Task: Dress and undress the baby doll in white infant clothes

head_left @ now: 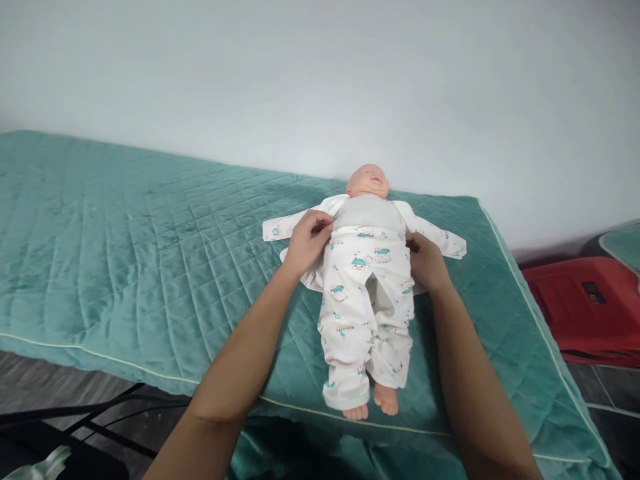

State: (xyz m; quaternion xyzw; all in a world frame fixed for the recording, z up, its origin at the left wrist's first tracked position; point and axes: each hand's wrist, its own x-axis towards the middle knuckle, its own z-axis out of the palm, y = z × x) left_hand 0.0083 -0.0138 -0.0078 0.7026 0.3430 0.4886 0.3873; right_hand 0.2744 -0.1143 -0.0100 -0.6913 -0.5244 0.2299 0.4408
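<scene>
A baby doll (369, 181) lies on its back on a teal quilted mattress (150, 247), head toward the wall. It wears white patterned trousers (367, 300) and an open white patterned jacket (280, 229) spread beneath it, with its grey cloth torso bare. My left hand (306, 241) is closed, pinching the trousers' waistband at the doll's right hip. My right hand (425, 261) grips the waistband at the other hip, fingers curled into the fabric. The doll's bare feet (375, 403) point toward me near the mattress edge.
A white wall runs behind the mattress. A red plastic object (585, 307) sits on the floor at the right, with another teal edge (623, 243) above it. Dark floor and black thin legs or cables (100, 410) lie at the lower left.
</scene>
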